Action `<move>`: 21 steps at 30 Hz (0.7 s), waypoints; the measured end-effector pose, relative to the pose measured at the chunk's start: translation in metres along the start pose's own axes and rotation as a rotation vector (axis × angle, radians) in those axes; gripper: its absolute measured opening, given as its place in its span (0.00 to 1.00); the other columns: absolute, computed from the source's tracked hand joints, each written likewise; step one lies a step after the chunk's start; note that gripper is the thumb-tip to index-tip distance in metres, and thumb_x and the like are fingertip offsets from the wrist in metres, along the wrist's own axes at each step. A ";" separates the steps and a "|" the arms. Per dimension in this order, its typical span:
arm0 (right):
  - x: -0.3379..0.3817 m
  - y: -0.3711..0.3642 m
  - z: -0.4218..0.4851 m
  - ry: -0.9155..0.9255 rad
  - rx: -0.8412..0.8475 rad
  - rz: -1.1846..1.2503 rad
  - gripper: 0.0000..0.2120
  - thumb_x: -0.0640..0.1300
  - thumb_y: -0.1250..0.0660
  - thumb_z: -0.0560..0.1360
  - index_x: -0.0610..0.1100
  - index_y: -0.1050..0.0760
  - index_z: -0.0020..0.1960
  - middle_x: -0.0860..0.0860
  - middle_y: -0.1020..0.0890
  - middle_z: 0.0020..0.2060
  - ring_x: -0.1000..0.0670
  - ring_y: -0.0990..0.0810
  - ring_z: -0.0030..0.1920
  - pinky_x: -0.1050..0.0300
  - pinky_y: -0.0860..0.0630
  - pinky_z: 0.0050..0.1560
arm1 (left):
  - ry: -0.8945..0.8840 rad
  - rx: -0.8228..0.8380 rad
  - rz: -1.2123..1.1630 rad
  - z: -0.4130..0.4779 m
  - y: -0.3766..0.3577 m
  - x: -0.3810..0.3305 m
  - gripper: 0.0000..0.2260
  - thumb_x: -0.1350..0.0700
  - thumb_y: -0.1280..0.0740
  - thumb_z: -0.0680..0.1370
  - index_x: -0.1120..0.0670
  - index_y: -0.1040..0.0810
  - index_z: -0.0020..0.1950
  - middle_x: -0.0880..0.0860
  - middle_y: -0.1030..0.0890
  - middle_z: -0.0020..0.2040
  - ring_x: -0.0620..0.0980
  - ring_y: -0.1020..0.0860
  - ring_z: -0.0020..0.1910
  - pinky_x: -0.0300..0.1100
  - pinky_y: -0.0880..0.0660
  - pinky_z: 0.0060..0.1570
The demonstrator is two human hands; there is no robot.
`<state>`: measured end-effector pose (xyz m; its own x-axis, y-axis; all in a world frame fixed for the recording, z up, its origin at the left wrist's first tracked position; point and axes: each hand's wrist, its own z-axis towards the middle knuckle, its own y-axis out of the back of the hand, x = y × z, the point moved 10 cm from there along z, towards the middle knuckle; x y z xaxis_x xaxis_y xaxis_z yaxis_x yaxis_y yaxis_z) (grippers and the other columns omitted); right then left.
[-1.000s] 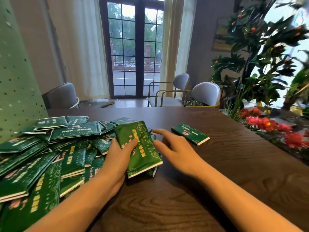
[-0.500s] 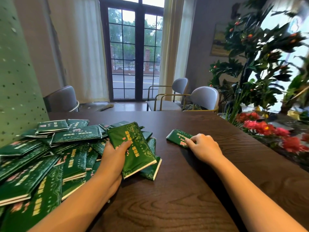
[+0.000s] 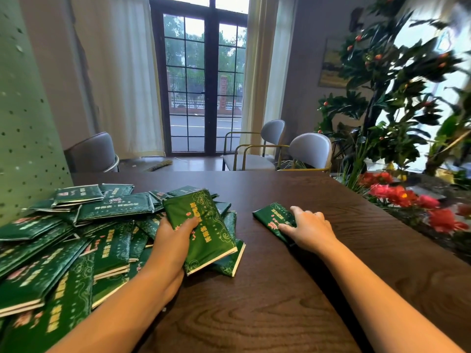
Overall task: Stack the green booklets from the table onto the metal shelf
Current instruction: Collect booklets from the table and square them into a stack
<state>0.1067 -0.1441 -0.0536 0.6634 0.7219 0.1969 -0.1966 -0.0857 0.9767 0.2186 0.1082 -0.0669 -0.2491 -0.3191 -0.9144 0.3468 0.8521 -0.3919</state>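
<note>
Glossy green covers: thin, light, likely slippery (take them by a long edge). Left grip point(image 3: 175, 238) clamps one booklet point(image 3: 204, 220) over the heap point(image 3: 76, 240) at the counter's point(image 3: 280, 301) left edge; right grip point(image 3: 309, 229) curls on a lone booklet point(image 3: 271, 215) mid-counter, probably pinching its near edge.

Held booklet point(image 3: 206, 220), in my left hand point(image 3: 173, 240): yellow cover characters, too blurred to read.
Lone booklet point(image 3: 270, 215), under my right hand point(image 3: 309, 229): print illegible.
</note>
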 end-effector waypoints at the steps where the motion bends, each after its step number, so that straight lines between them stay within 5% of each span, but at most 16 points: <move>1: 0.001 0.000 -0.001 0.004 0.010 -0.022 0.29 0.60 0.41 0.77 0.46 0.40 0.72 0.43 0.30 0.67 0.39 0.34 0.67 0.48 0.35 0.63 | 0.002 0.000 0.000 0.000 0.000 0.000 0.12 0.62 0.36 0.79 0.57 0.27 0.62 0.57 0.18 0.47 0.53 0.19 0.41 0.43 0.22 0.33; 10: 0.014 0.007 -0.008 0.097 0.031 0.164 0.40 0.55 0.30 0.72 0.50 0.49 0.76 0.43 0.34 0.66 0.40 0.30 0.65 0.47 0.30 0.62 | 0.004 0.007 0.017 -0.001 -0.001 0.000 0.11 0.62 0.35 0.79 0.56 0.26 0.61 0.56 0.17 0.46 0.52 0.19 0.40 0.42 0.20 0.30; 14: 0.019 0.000 -0.010 0.133 0.109 0.163 0.44 0.58 0.28 0.69 0.48 0.46 0.76 0.45 0.32 0.70 0.42 0.32 0.68 0.48 0.32 0.66 | 0.001 0.007 0.023 -0.001 0.000 0.000 0.12 0.62 0.35 0.79 0.57 0.27 0.62 0.57 0.18 0.47 0.52 0.19 0.41 0.43 0.24 0.36; 21: 0.049 0.027 -0.027 0.332 -0.089 0.378 0.26 0.43 0.31 0.74 0.51 0.34 0.69 0.49 0.23 0.63 0.49 0.25 0.61 0.56 0.28 0.60 | -0.001 0.009 0.016 -0.001 -0.001 0.000 0.12 0.63 0.35 0.78 0.57 0.27 0.62 0.57 0.18 0.46 0.52 0.20 0.40 0.43 0.24 0.36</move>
<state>0.1142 -0.0927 -0.0195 0.2715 0.8322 0.4834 -0.4489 -0.3349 0.8285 0.2173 0.1077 -0.0669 -0.2424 -0.3057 -0.9208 0.3591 0.8534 -0.3778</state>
